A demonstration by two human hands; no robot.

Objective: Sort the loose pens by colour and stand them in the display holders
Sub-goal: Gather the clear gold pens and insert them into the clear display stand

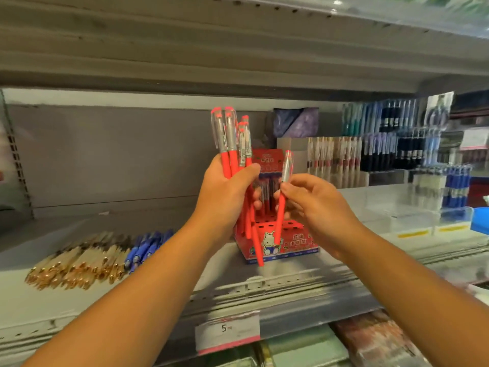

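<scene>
My left hand [227, 193] grips a bunch of several red pens [232, 144] with clear caps, held upright in front of the shelf. My right hand [315, 205] pinches a single red pen [282, 197] just below its clear cap, tip down over the red display holder [280, 241]. That holder has a cartoon cat on its front and a perforated top, with a few pens standing at its back. Loose blue pens [146, 247] and gold-tipped pale pens [76, 263] lie in heaps on the shelf at the left.
Filled pen displays [383, 152] and clear acrylic trays [412, 205] line the shelf to the right. A price label [227, 333] marked 5 hangs on the shelf's front edge. Packaged goods [370, 340] sit on the lower shelf. Another shelf hangs overhead.
</scene>
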